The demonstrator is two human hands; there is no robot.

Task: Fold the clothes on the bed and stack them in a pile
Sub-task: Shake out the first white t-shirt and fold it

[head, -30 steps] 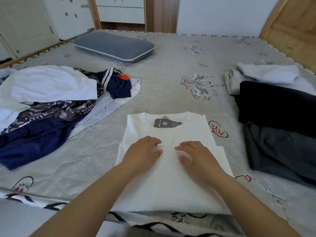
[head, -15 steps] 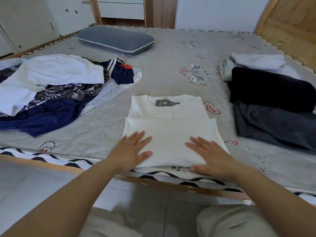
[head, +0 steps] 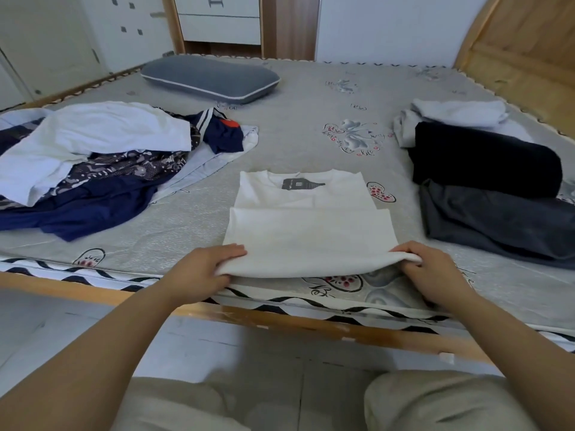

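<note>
Shirt (head: pixel 308 231) is lying half-folded at the bed (head: pixel 311 144) edge; I'm pinching its near corners, left hand (head: pixel 199 272) and right hand (head: pixel 435 272) each curling around cloth. Next, I judge, comes folding it forward, keeping both edges aligned.

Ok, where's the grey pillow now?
The pillow lies at the bed's far side, left of centre in the head view, beyond the unfolded clothes heap.

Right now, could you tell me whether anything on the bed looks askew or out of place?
Mostly tidy. The white T-shirt isn't squared: its lower folded layer juts wider than the upper part. Unfolded clothes sprawl at the left.
</note>
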